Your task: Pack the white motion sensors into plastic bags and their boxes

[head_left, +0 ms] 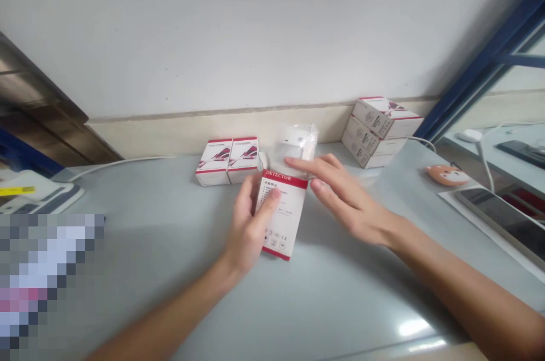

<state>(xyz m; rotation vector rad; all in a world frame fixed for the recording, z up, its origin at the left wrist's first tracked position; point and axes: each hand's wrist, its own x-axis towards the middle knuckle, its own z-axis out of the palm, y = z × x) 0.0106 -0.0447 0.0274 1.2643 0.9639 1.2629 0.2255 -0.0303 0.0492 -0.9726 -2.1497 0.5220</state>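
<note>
Well, in the head view, the left hand (246, 226) held a small red and white cardboard box (284, 219) near the middle of the frame, thumb on its front. The box looked light and stiff, easy to hold by its long sides. The right hand (351, 202) was open and held nothing, near a clear plastic bag (296, 142) on a smooth grey table (332, 298).

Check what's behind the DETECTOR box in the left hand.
Behind the DETECTOR box: two red-and-white boxes and a clear bag holding something white. The box hides what lies directly under it.
</note>
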